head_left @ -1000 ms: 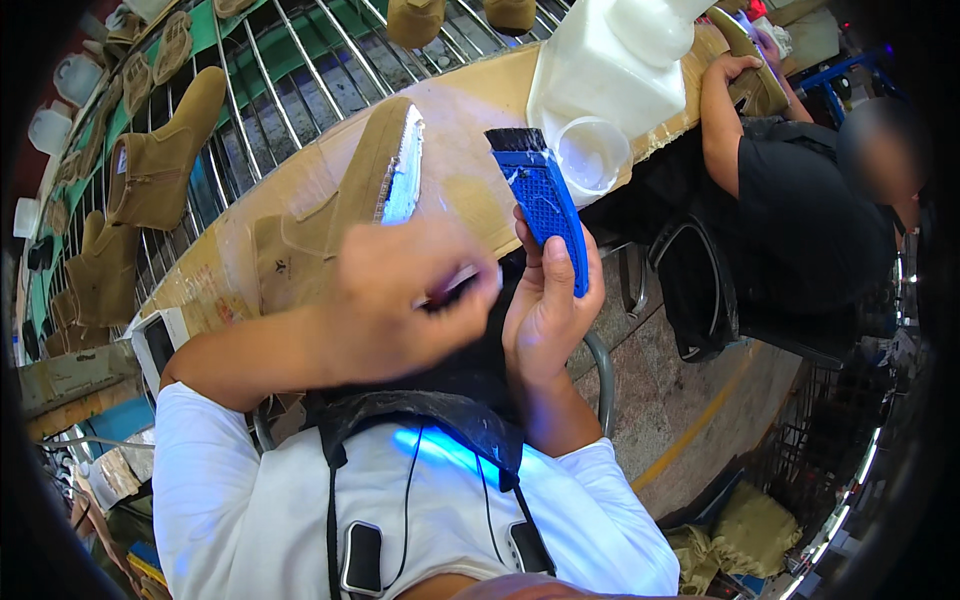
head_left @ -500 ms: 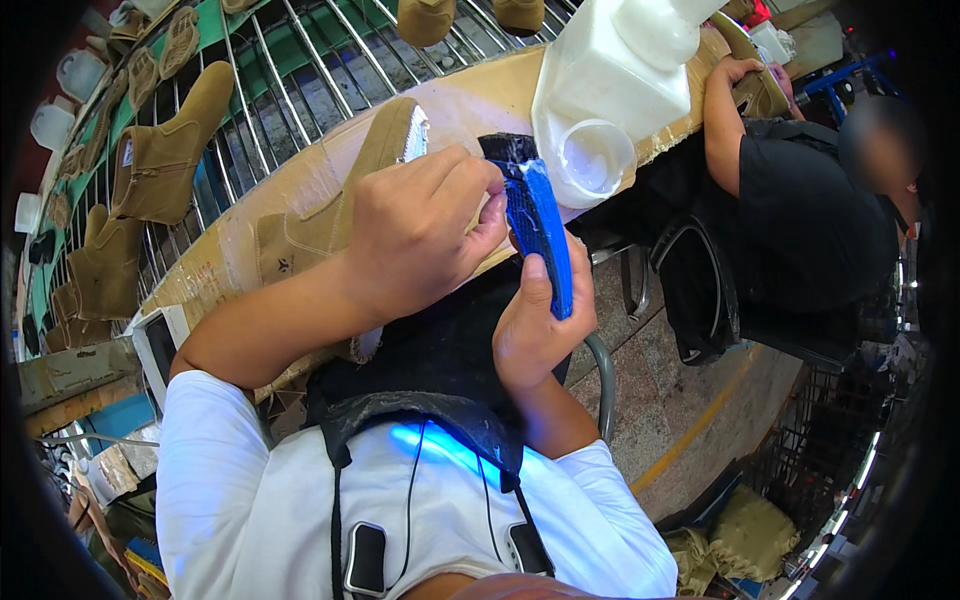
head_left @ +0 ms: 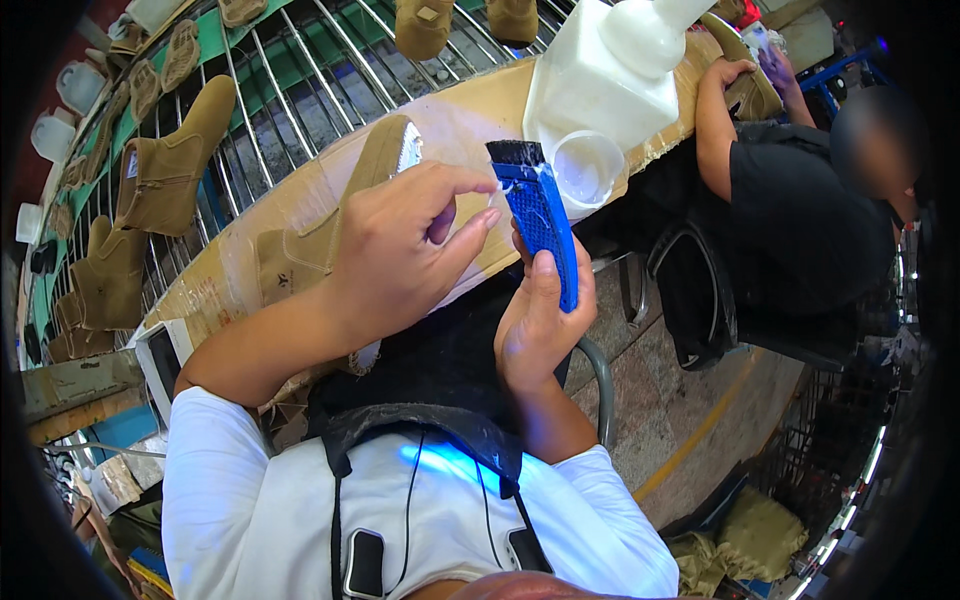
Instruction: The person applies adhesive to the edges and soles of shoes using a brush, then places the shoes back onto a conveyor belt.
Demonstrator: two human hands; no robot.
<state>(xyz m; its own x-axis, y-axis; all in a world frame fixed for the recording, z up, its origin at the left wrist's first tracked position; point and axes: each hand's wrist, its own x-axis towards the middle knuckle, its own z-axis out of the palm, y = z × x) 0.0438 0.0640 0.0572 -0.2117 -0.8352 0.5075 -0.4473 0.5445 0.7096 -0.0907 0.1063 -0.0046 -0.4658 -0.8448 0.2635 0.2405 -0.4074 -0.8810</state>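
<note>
The blue brush (head_left: 545,222) is gripped by its lower handle in the right hand (head_left: 538,318), with the thumb laid across the front and the dark bristles held above the fingers. The left hand (head_left: 385,245) is partly opened, thumb and index finger parted; its index fingertip is placed just beside the brush's upper handle, though contact cannot be told. Beyond the left hand, a tan boot (head_left: 300,255) is partly hidden by it. A translucent cup (head_left: 585,168) is set beyond the right hand.
</note>
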